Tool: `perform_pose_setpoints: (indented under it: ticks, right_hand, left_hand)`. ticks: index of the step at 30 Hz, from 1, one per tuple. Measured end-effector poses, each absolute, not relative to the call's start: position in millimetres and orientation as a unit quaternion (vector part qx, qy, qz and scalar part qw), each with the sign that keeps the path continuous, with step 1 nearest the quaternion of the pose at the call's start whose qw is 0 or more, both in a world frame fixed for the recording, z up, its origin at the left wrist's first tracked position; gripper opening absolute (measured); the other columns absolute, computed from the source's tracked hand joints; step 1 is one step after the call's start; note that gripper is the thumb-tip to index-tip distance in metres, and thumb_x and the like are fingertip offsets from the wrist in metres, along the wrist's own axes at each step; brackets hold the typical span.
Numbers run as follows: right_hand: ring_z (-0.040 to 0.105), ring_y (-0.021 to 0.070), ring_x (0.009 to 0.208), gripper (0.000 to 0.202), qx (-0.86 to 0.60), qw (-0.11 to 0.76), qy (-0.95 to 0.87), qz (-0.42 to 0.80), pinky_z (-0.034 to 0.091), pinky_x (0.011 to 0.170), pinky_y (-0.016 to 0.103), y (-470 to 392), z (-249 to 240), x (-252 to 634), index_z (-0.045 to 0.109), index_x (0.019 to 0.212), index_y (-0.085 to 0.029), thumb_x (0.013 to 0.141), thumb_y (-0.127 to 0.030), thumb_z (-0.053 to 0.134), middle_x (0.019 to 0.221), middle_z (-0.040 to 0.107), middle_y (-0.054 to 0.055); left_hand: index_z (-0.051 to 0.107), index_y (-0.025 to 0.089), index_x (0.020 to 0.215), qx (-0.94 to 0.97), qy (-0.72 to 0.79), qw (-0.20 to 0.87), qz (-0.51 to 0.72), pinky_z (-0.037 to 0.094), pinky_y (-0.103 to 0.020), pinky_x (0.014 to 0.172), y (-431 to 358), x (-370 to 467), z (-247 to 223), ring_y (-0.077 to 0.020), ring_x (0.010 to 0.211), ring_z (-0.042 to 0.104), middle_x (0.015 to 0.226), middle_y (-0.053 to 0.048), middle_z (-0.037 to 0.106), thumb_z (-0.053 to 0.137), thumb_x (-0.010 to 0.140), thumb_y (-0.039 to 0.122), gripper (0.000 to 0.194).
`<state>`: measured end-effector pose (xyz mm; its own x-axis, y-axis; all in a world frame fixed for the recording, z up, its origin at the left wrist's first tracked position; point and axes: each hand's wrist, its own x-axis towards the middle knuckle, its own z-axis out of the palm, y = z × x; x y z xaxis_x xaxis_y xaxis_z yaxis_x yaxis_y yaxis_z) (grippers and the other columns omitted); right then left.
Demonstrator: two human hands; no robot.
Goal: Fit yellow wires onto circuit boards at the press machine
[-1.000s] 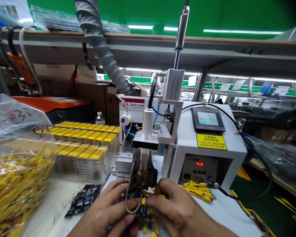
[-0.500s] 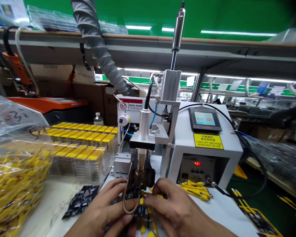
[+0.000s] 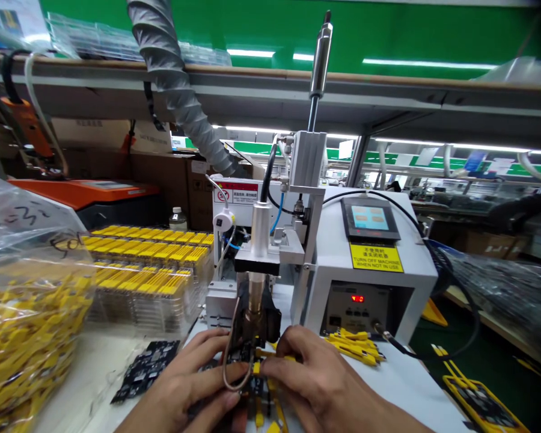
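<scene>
My left hand (image 3: 193, 382) is closed, its fingertips at a small dark circuit board (image 3: 241, 352) under the head of the bench machine (image 3: 255, 300). From the other side, my right hand (image 3: 313, 376) pinches a yellow flex strip (image 3: 256, 367) beside that board. Both hands are right below the metal tip, and a thin looped cable (image 3: 229, 382) passes in front of my left fingers. Other yellow strips (image 3: 277, 409) hang between the hands. My fingers and the cable partly hide the board and the strip's end.
Black circuit boards (image 3: 146, 370) lie left of my left hand. Clear trays of yellow strips (image 3: 144, 264) and a plastic bag of strips (image 3: 31, 337) stand farther left. Loose yellow strips (image 3: 356, 346) lie by the control box (image 3: 374, 282). A yellow-edged board (image 3: 482, 400) is at lower right.
Both hands keep nearly the same hold and place. The view has shifted slightly. At lower right, the yellow-edged board with its strips has moved a little to the right.
</scene>
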<state>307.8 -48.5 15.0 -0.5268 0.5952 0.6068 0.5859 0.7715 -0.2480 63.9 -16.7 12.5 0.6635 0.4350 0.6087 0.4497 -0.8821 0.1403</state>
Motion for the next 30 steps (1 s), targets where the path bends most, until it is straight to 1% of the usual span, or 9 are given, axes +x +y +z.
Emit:
perform_pose_setpoints:
  ticks: [3, 8, 12, 15, 18, 22, 25, 27, 30]
  right_hand:
    - [0.055, 0.0198, 0.066, 0.025, -0.332, 0.356, -0.874, 0.002, 0.045, 0.052, 0.028, -49, 16, 308, 0.074, 0.101, -0.017, 0.088, -0.013, 0.053, 0.079, 0.059, 0.009]
    - [0.057, 0.0210, 0.069, 0.029, -0.326, 0.359, -0.875, -0.001, 0.047, 0.055, 0.028, -51, 19, 307, 0.075, 0.100, -0.015, 0.082, -0.007, 0.054, 0.081, 0.061, 0.010]
    - [0.056, 0.0200, 0.067, 0.029, -0.333, 0.356, -0.873, -0.005, 0.046, 0.054, 0.027, -50, 21, 307, 0.075, 0.099, -0.016, 0.080, -0.006, 0.055, 0.080, 0.061, 0.009]
    - [0.056, 0.0194, 0.067, 0.026, -0.326, 0.363, -0.873, -0.008, 0.045, 0.054, 0.026, -50, 20, 307, 0.074, 0.100, -0.017, 0.084, -0.010, 0.055, 0.080, 0.061, 0.009]
    - [0.055, 0.0187, 0.065, 0.022, -0.319, 0.374, -0.871, -0.016, 0.043, 0.052, 0.026, -49, 18, 306, 0.074, 0.099, -0.017, 0.092, -0.017, 0.053, 0.079, 0.060, 0.008]
    - [0.055, 0.0192, 0.064, 0.028, -0.319, 0.371, -0.872, -0.020, 0.043, 0.051, 0.027, -48, 17, 306, 0.074, 0.099, -0.017, 0.098, -0.022, 0.047, 0.077, 0.059, 0.009]
    - [0.055, 0.0191, 0.063, 0.033, -0.315, 0.378, -0.870, -0.021, 0.042, 0.050, 0.027, -47, 16, 306, 0.075, 0.098, -0.016, 0.100, -0.024, 0.043, 0.076, 0.059, 0.009]
    - [0.055, 0.0191, 0.061, 0.035, -0.314, 0.378, -0.870, -0.026, 0.042, 0.049, 0.027, -46, 16, 306, 0.075, 0.096, -0.016, 0.101, -0.025, 0.042, 0.074, 0.059, 0.009]
    - [0.056, 0.0194, 0.062, 0.035, -0.318, 0.375, -0.871, -0.026, 0.043, 0.049, 0.027, -46, 15, 307, 0.075, 0.098, -0.016, 0.101, -0.025, 0.042, 0.075, 0.059, 0.010]
  left_hand:
    - [0.071, 0.038, 0.118, -0.909, -0.252, 0.008, -0.331, 0.057, -0.039, 0.095, -15, 62, 10, -0.0261, 0.114, 0.067, 0.126, -0.001, 0.070, 0.059, 0.094, 0.031, 0.028]
    - [0.069, 0.039, 0.120, -0.913, -0.250, -0.011, -0.322, 0.057, -0.036, 0.095, -17, 61, 13, -0.0250, 0.119, 0.063, 0.134, 0.000, 0.065, 0.056, 0.094, 0.028, 0.031]
    - [0.071, 0.039, 0.115, -0.908, -0.247, 0.004, -0.339, 0.057, -0.038, 0.094, -15, 61, 13, -0.0244, 0.116, 0.065, 0.129, 0.001, 0.067, 0.055, 0.096, 0.034, 0.025]
    - [0.071, 0.038, 0.116, -0.907, -0.242, 0.014, -0.344, 0.057, -0.037, 0.094, -13, 61, 10, -0.0245, 0.116, 0.065, 0.128, 0.000, 0.068, 0.056, 0.096, 0.034, 0.025]
    - [0.070, 0.038, 0.121, -0.918, -0.241, 0.011, -0.314, 0.056, -0.038, 0.095, -11, 60, 7, -0.0251, 0.118, 0.064, 0.132, -0.001, 0.066, 0.057, 0.096, 0.031, 0.028]
    - [0.066, 0.036, 0.127, -0.925, -0.232, 0.018, -0.300, 0.056, -0.040, 0.095, -9, 59, 2, -0.0257, 0.121, 0.062, 0.135, -0.003, 0.063, 0.053, 0.098, 0.030, 0.032]
    - [0.066, 0.034, 0.126, -0.924, -0.219, 0.035, -0.310, 0.057, -0.040, 0.094, -9, 58, 2, -0.0245, 0.116, 0.065, 0.129, -0.004, 0.067, 0.053, 0.098, 0.030, 0.031]
    - [0.067, 0.033, 0.125, -0.922, -0.218, 0.044, -0.316, 0.057, -0.037, 0.095, -10, 58, 4, -0.0226, 0.112, 0.067, 0.123, -0.003, 0.070, 0.054, 0.098, 0.031, 0.030]
    - [0.067, 0.032, 0.126, -0.923, -0.212, 0.061, -0.316, 0.057, -0.032, 0.093, -13, 58, 10, -0.0209, 0.112, 0.068, 0.120, -0.004, 0.072, 0.052, 0.100, 0.032, 0.030]
